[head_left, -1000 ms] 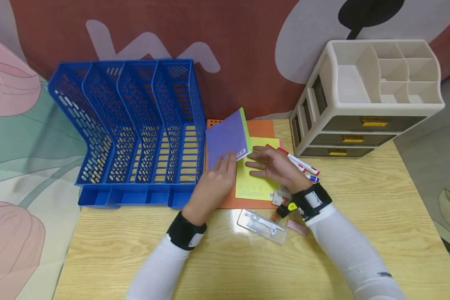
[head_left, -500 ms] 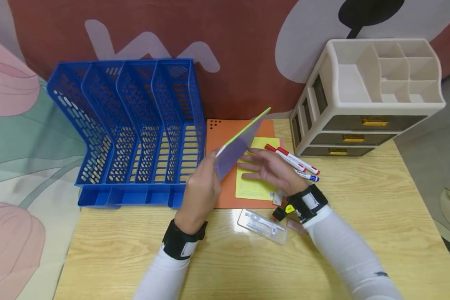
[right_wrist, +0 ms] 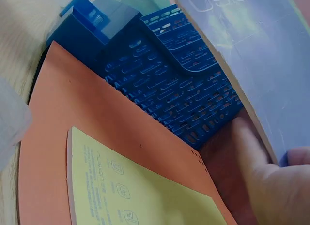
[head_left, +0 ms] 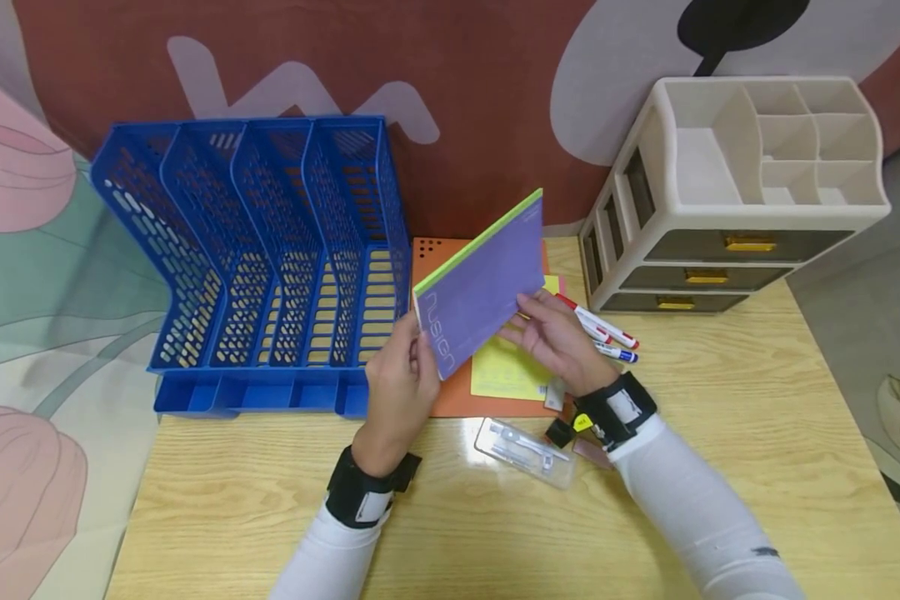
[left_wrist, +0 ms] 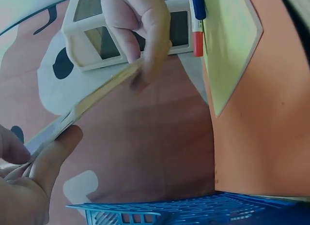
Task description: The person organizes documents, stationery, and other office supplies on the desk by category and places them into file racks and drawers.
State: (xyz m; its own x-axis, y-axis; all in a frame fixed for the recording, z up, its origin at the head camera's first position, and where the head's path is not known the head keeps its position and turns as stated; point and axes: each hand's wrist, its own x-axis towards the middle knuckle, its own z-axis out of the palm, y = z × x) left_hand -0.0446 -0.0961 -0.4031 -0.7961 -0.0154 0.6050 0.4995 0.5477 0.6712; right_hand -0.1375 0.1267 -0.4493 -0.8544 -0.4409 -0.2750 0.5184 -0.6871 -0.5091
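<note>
A purple notebook (head_left: 483,283) with a lime-green spine strip is held up, tilted, above the table. My left hand (head_left: 402,392) grips its lower left corner, thumb on the purple cover. At the lower right edge my right hand (head_left: 562,337) pinches it, the thumb in front and the fingers behind. The right wrist view shows the same purple cover (right_wrist: 252,60) with that thumb on it. Below lies a yellow notebook (head_left: 506,375) on an orange sheet (head_left: 453,400) with small dark holes in one corner.
A blue file rack (head_left: 270,367) stands at the left, a white drawer organizer (head_left: 772,218) at the back right. Several markers (head_left: 607,329) lie beside the yellow notebook. A clear compass case (head_left: 525,454) and a pink eraser (head_left: 592,454) lie nearer the front.
The purple notebook has been lifted and turned, its lettered cover now facing the head camera. My left hand has shifted its hold to the corner; my right hand has taken hold of the edge.
</note>
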